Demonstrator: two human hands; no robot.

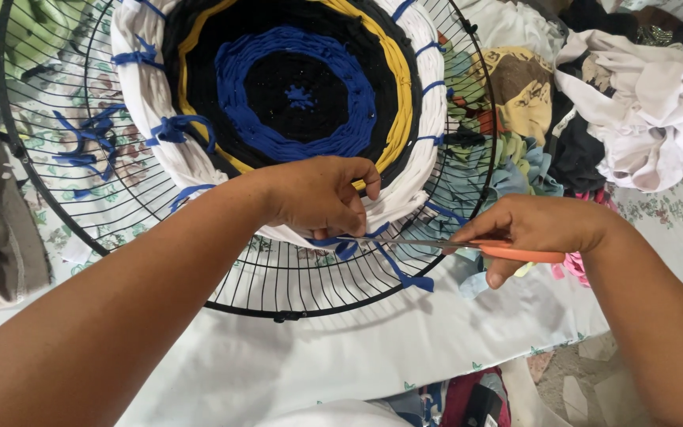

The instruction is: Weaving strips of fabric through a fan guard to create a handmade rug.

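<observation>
The round woven rug sits on the black wire fan guard before you. Your left hand pinches its white edge; your right hand grips orange-handled scissors, blades touching a blue strip.

The round woven mat fills the upper middle of the frame, leaving only the wire guard's bare spokes around it, widest at the left and bottom (blue strips knot across the left spokes). Both forearms cross the lower frame, closing off the bottom corners. At the right, the heap of clothes crowds against the guard. Open room lies at lower centre, on the pale cloth between the arms.
</observation>
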